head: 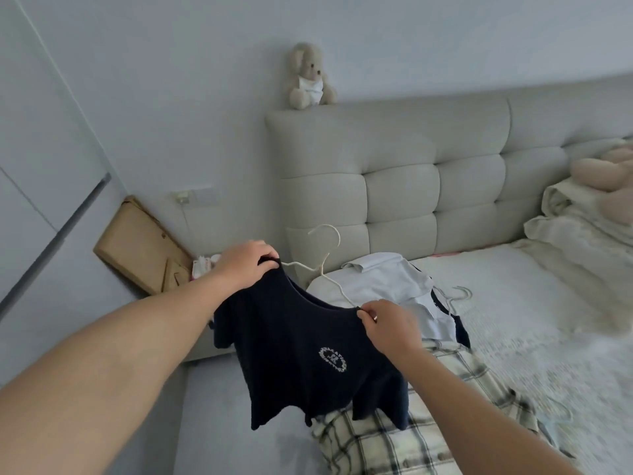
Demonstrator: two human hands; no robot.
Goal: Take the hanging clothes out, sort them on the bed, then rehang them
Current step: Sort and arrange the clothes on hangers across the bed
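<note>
Navy knit, a short-sleeved top (301,354) with a small white emblem on the chest, hangs in the air just in front of the bed (513,303), held up by both shoulders so that it drapes flat and the white wire hanger (323,265) can be worked at the neckline. The left hand (245,265) has its fingers curled over one shoulder seam and the hanger's end; the right hand (387,323) pinches the other shoulder between thumb and fingertips. On the bed, directly behind the top, lies a pale shirt (387,282) on another hanger; a plaid garment (394,437) lies below it, probably the sorted pile.
</note>
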